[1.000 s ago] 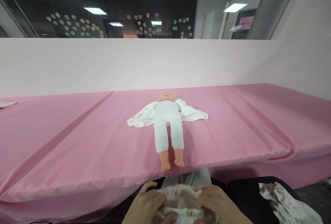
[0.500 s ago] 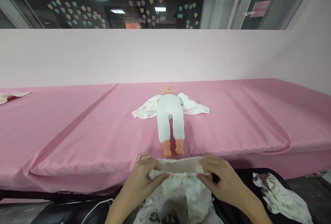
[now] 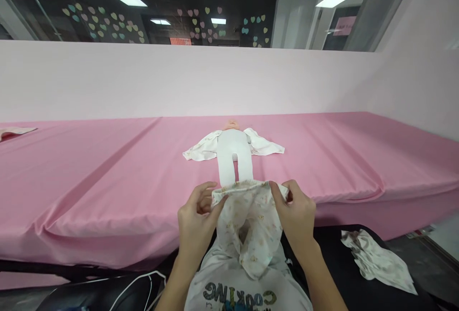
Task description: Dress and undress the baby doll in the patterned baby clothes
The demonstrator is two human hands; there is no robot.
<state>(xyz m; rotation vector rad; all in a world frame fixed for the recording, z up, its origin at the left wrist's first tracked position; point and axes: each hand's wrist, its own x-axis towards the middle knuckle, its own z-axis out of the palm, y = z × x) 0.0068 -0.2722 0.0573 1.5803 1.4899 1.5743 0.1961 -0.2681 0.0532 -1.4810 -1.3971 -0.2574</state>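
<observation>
**Small white printed-cloth garment [image 3: 256, 225] raised, gripped at both ends of its waistband**

Left hand [image 3: 197, 217]: higher than in the earlier frame, fingers pinching the waistband's left end. Garment: before the pink cloth-covered bench [image 3: 118, 177]; previously opened wide, the waistband is now drawn flatter, hiding the white-bodied doll's [image 3: 234, 146] feet. Waistband points toward the doll; long axis runs thence toward the wearer. Right hand [image 3: 297, 213]: fingers pinching the right end.

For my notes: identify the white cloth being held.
The patterned garment pinched by the left hand and right hand; the crumpled cloth and spread sleeves lie untouched.
</observation>
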